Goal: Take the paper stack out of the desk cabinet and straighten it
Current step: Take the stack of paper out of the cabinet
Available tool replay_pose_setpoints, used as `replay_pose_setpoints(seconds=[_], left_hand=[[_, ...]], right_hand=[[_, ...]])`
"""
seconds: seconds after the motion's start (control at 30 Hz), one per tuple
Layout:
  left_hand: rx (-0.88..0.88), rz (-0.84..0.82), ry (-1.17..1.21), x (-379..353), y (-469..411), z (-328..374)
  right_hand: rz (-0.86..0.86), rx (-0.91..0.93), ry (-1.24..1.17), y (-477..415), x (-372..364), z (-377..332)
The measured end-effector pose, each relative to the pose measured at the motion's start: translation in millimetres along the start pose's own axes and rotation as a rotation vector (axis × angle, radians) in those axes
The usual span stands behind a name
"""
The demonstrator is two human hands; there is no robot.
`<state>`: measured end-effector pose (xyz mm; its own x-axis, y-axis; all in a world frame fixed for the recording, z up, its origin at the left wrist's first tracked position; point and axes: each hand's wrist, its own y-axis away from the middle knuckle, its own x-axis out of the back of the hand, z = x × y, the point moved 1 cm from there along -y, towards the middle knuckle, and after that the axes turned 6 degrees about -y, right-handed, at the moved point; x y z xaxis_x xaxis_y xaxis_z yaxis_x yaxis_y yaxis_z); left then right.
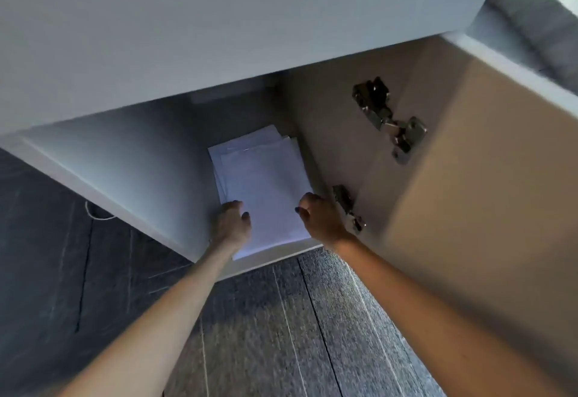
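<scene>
A white paper stack (pixel 266 187) lies on the floor of the open desk cabinet (pixel 150 158), its sheets fanned out of line at the far end. My left hand (pixel 231 224) grips the stack's near left edge, thumb on top and fingers under the edge. My right hand (pixel 319 218) grips the near right edge the same way, fingers curled. The stack's near end reaches the cabinet's front lip.
The cabinet door (pixel 475 177) stands open on the right, with two metal hinges (pixel 391 118) on its inner side. The desk top (pixel 219 27) overhangs the opening from above. Dark grey carpet tiles (pixel 281 334) cover the floor below. A white cord loop (pixel 93 213) lies at the left.
</scene>
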<state>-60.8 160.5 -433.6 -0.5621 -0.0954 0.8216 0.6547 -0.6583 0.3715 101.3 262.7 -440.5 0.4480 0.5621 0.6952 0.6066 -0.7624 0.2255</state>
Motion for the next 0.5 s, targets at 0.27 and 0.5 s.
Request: replay_pose_setpoints(seconds=[0.27,0.5], left_hand=[[0.284,0.078,-0.121,-37.2,-30.5,-23.7],[0.526,-0.003,0.613,-34.9,-48.4,-14.6]], right_hand=[[-0.064,-0.053,0.243,-31.6,-30.2,28.5],[-0.023,-0.038,0.272,-35.4,-31.7,36.1]])
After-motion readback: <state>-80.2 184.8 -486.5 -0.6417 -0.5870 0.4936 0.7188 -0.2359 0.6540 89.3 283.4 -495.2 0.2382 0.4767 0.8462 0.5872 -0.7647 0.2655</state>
